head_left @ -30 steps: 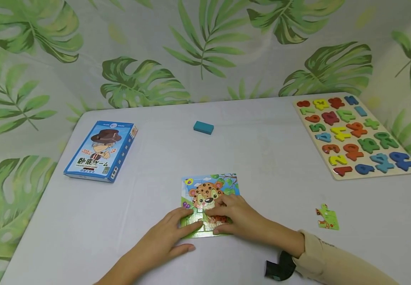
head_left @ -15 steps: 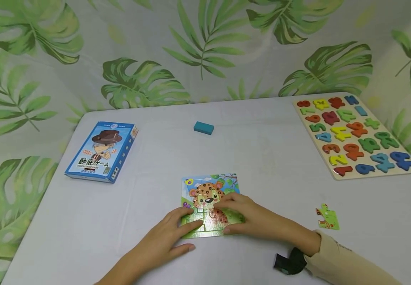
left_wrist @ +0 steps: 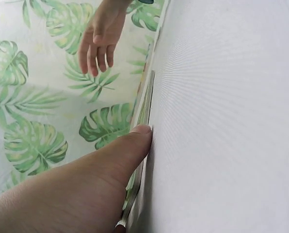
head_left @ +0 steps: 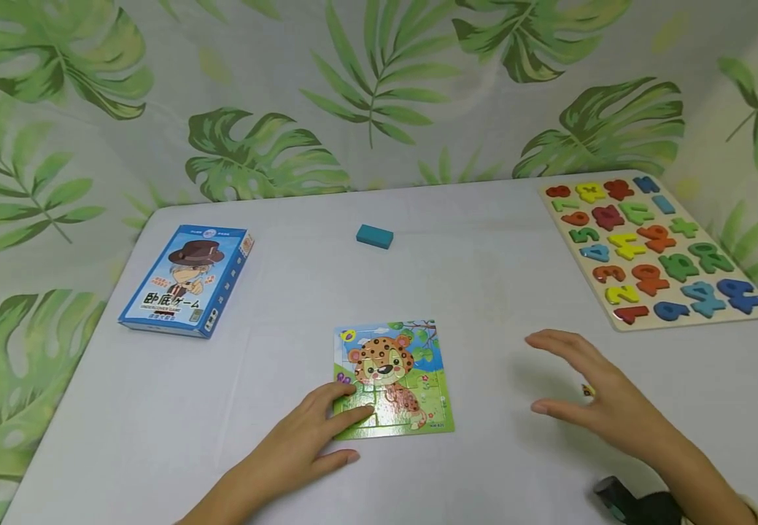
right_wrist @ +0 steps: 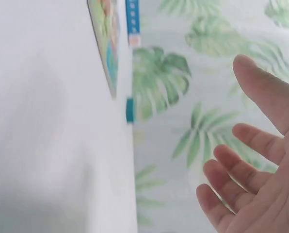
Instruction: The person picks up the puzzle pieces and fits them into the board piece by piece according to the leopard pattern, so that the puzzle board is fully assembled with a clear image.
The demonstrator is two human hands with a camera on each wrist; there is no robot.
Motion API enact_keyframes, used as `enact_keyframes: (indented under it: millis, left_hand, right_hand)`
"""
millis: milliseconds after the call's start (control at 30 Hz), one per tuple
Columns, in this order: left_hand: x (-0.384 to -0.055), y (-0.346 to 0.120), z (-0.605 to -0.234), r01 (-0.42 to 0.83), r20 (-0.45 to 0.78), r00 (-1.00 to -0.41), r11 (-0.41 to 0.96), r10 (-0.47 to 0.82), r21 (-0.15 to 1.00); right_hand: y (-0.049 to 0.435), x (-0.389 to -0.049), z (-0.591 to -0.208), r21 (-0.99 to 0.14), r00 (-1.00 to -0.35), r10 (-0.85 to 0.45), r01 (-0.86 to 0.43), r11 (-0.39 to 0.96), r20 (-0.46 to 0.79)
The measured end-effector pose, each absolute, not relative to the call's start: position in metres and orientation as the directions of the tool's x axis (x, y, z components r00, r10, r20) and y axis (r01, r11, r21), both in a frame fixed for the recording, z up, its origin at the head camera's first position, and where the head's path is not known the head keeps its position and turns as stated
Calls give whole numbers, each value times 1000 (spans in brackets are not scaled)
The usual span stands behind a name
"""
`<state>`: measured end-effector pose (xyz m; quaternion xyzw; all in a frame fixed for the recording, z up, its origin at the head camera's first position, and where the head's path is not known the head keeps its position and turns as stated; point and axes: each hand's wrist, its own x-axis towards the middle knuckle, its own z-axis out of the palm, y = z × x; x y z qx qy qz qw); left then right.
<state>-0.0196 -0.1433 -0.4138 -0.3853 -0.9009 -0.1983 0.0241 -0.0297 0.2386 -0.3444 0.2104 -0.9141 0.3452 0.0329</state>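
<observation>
A square jigsaw puzzle [head_left: 411, 401] with a spotted leopard cub lies on the white table. My left hand [head_left: 303, 441] rests its fingertips on the puzzle's lower left part, thumb extended by the front edge. In the left wrist view the left thumb [left_wrist: 130, 145] points along the puzzle's edge. To the right of the puzzle, my right hand [head_left: 605, 401] hovers with thumb and fingers spread and nothing between them. Below it, a loose jigsaw piece [head_left: 587, 390] is mostly hidden by the hand. The right wrist view shows the right palm [right_wrist: 275, 199] facing in, fingers loosely extended.
A blue card game box [head_left: 184, 281] lies at the left. A small teal block [head_left: 375, 236] sits at the back middle. At the back right is a wooden board [head_left: 733, 313] of colourful numbers and signs. A leaf-patterned cloth [head_left: 379, 95] hangs behind the table.
My right hand has let go of the puzzle and moved right, over the loose piece, uncovering the puzzle's right side. My left hand has stayed in place.
</observation>
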Motion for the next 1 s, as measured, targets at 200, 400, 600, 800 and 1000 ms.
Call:
enact_keyframes:
  millis: [200,400,600,800,1000]
  left_hand:
    - [-19,-143,-413,705,197,-701,625,686,335]
    - [-19,-144,-413,702,187,-704,629,685,334]
    - [-19,-144,-413,705,190,-701,627,687,332]
    - [-20,-144,-413,704,185,-701,627,689,332]
    - [-20,-144,-412,708,191,-698,627,690,325]
  right_hand:
    - [276,-13,-359,-636,-956,-195,-290,715,217]
    - [298,-6,-382,-637,-989,-104,-146,757,103]
    - [310,-9,-396,-615,-989,-140,-139,777,47]
    - [319,-13,-404,-615,-981,-166,-71,785,-99]
    - [318,-14,-400,-574,-974,-182,-71,816,-138]
